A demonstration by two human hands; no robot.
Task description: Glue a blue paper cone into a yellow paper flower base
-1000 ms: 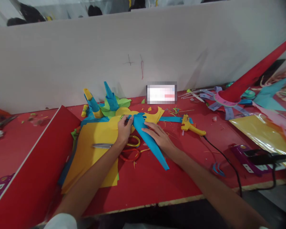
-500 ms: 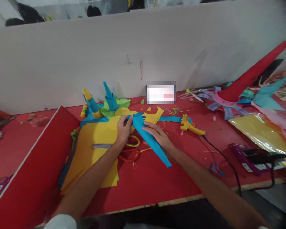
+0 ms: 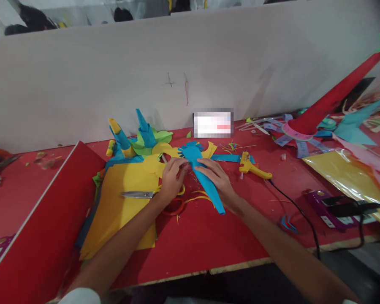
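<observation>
A blue paper cone point(image 3: 205, 180) with a fringe of cut tabs spread out at its wide far end slants toward me above the table. My right hand point(image 3: 221, 180) is closed around its right side, the fingers lying over the paper. From the left, my left hand point(image 3: 173, 178) has curled fingers, their tips pinched at the cone's left edge near the fringe. Beneath my left wrist lie scissors with yellow handles point(image 3: 138, 194) on yellow paper sheets point(image 3: 120, 211). Red scissor handles point(image 3: 175, 207) show partly beside them.
A yellow glue gun point(image 3: 253, 167) with a black cord lies at right, near a purple power strip point(image 3: 324, 207). Blue rolled paper pieces point(image 3: 146, 135) stand at the back left. A red board point(image 3: 57, 211) leans at left, and a tall red cone point(image 3: 335, 93) stands at right.
The cone has turned more upright in view and its fringed end now fans out visibly. My left hand has moved down from the fringe to the cone's side.
</observation>
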